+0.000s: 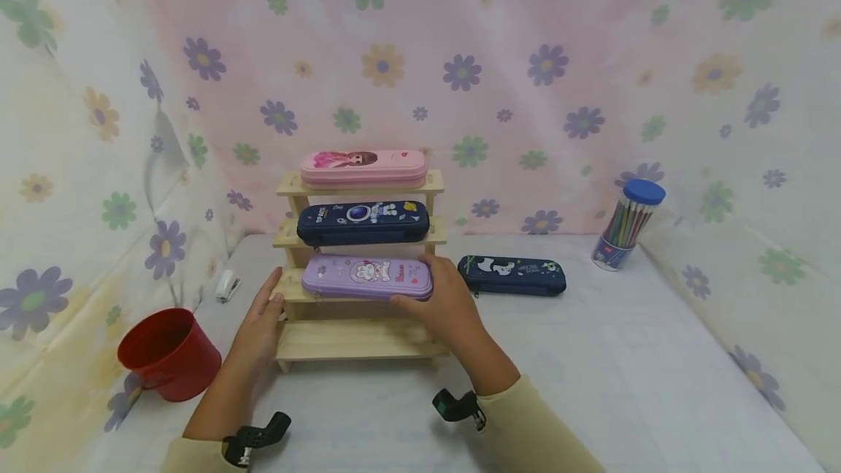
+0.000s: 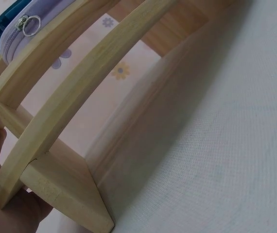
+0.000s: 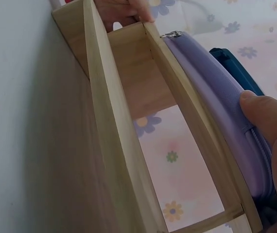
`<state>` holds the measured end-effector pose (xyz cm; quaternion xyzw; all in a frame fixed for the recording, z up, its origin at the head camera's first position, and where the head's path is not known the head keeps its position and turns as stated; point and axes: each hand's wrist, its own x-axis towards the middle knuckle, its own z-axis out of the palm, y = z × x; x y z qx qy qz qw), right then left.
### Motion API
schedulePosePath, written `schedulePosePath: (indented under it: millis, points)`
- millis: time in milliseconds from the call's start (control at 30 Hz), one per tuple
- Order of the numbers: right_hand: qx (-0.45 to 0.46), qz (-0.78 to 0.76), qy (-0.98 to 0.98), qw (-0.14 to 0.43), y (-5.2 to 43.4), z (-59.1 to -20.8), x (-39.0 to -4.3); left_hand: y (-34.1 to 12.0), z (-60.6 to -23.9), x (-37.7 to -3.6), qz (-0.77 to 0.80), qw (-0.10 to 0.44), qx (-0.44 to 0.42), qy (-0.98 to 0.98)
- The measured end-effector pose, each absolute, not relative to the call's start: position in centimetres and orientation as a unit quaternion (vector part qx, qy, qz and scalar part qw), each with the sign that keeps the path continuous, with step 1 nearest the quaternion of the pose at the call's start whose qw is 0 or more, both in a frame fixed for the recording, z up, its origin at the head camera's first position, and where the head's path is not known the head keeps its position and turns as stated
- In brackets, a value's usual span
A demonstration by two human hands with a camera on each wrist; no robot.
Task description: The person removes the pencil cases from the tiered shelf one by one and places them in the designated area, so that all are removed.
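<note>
A stepped wooden rack (image 1: 355, 341) stands on the white table. A purple pencil case (image 1: 364, 276) lies on its third step, below a navy space-print case (image 1: 363, 222) and a pink case (image 1: 363, 166). My right hand (image 1: 440, 298) grips the purple case's right end, its thumb on the near edge of the purple case (image 3: 211, 82). My left hand (image 1: 259, 323) rests with straight fingers against the rack's left end (image 2: 80, 77). The bottom step holds nothing.
A navy panda-print case (image 1: 512, 274) lies on the table right of the rack. A clear pencil tub with a blue lid (image 1: 627, 225) stands at the back right. A red bucket (image 1: 169, 355) and a small white stapler (image 1: 227, 285) sit to the left. Flowered cloth walls surround the table.
</note>
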<state>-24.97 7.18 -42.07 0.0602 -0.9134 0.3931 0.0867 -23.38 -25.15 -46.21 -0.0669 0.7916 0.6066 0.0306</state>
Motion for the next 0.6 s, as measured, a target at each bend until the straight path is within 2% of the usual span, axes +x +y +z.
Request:
schedulePosePath:
  millis: [200,600]
  points:
    - [0.063,0.388,-0.916,0.085,8.1,-42.1,-24.3,-25.0,-46.3,-23.1,0.610,0.041,-0.082,0.787]
    - [0.058,0.395,-0.913,0.088,10.6,-42.3,-23.5,-24.9,-46.2,-23.2,0.609,0.026,-0.074,0.789]
